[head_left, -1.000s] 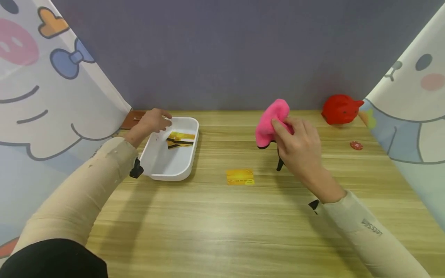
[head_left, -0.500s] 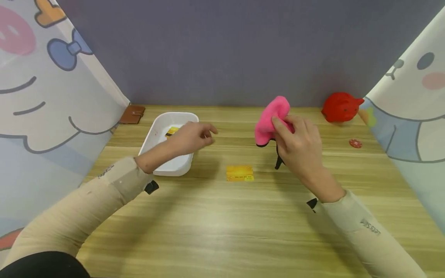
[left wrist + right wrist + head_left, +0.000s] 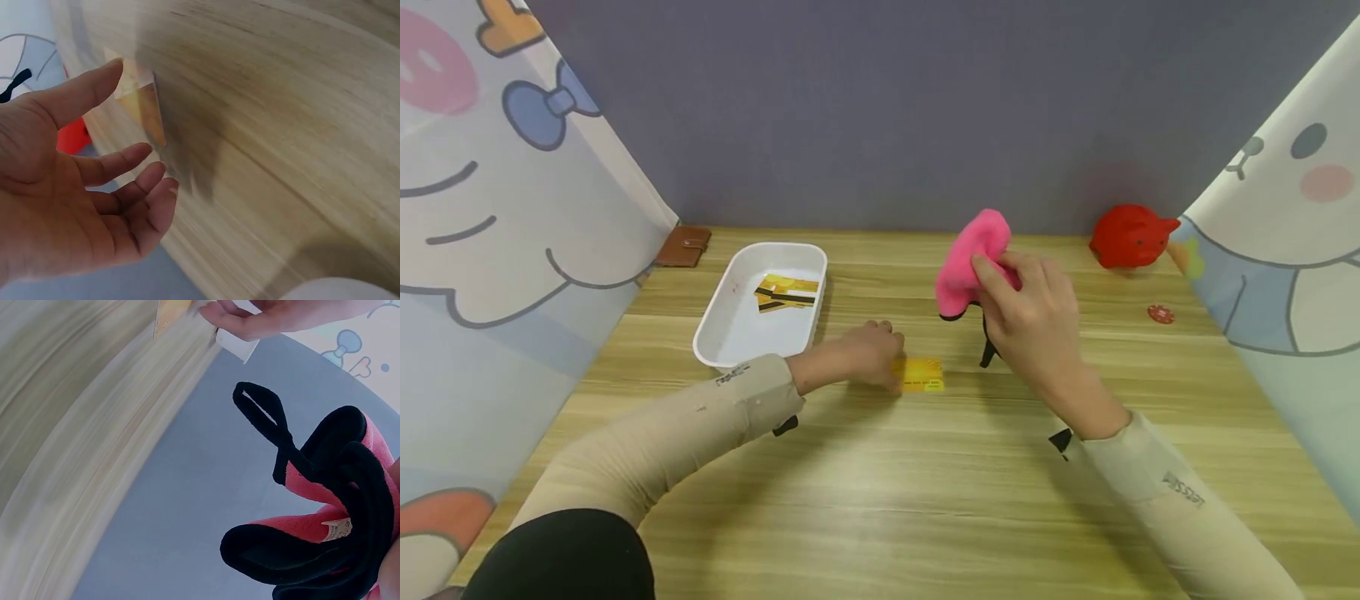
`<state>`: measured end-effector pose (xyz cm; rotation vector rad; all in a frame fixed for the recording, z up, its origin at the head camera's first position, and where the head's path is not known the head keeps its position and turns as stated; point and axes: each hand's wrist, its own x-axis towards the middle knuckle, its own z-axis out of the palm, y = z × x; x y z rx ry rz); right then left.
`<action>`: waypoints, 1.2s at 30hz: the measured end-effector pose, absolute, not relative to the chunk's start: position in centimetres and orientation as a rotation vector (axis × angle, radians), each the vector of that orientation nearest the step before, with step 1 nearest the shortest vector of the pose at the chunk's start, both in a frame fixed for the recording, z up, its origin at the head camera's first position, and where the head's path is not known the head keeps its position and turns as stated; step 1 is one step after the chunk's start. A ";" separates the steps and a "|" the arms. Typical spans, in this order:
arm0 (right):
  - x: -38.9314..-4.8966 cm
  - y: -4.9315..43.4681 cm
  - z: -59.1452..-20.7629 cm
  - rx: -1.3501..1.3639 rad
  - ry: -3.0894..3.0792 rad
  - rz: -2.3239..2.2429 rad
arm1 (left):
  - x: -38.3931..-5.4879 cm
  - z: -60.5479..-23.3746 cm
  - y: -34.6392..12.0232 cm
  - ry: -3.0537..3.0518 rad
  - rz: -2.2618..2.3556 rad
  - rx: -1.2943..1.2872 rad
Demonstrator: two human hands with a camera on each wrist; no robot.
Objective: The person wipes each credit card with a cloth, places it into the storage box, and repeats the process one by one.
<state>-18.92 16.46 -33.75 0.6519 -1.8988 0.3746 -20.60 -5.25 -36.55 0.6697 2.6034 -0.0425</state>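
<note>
A yellow card (image 3: 925, 375) lies flat on the wooden table, its left end partly hidden by my left hand (image 3: 867, 354). In the left wrist view, the thumb and fingers are spread apart beside the card (image 3: 150, 112), with nothing between them. My right hand (image 3: 1037, 312) pinches a soft pink fleece piece (image 3: 966, 262) from above and holds it over the table. Black edging and a hanging black loop (image 3: 262, 412) show on the pink piece in the right wrist view, with a small white label (image 3: 338, 529). Its exact kind is unclear.
A white tray (image 3: 718, 333) with several gold, black-striped cards (image 3: 788, 287) stands left of centre. Behind it on the left lies a brown leather wallet (image 3: 683, 246). A red piggy bank (image 3: 1129, 237) and a red chip (image 3: 1161, 314) are at the right, before a grey back wall (image 3: 880, 117).
My left hand has moved from the white tray rightward and down to the yellow card. The right hand still holds the pink piece in about the same place.
</note>
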 end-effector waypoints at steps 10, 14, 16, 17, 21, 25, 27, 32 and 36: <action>-18.9 16.2 -33.7 0.651 -1.893 0.375 | -20.7 -36.9 -4.0 2.615 -0.093 0.588; -18.9 16.1 -34.0 0.660 -1.895 0.374 | -20.8 -37.1 -4.0 2.595 -0.065 0.567; -18.9 16.2 -34.1 0.667 -1.904 0.371 | -20.8 -37.2 -4.3 2.591 -0.036 0.572; -18.9 16.2 -34.1 0.665 -1.911 0.371 | -20.9 -37.3 -4.4 2.593 -0.009 0.581; -18.9 16.3 -34.2 0.665 -1.924 0.366 | -20.9 -37.5 -5.1 2.592 0.138 0.618; -19.0 16.3 -34.3 0.669 -1.924 0.359 | -21.1 -37.8 -5.6 2.572 0.277 0.650; -19.0 16.3 -34.3 0.668 -1.926 0.356 | -21.3 -37.9 -5.8 2.568 0.300 0.670; -18.9 16.3 -34.2 0.665 -1.928 0.360 | -21.7 -38.0 -6.0 2.538 0.399 0.702; -18.9 16.4 -34.2 0.662 -1.917 0.378 | -22.4 -37.9 -6.5 2.435 0.642 0.702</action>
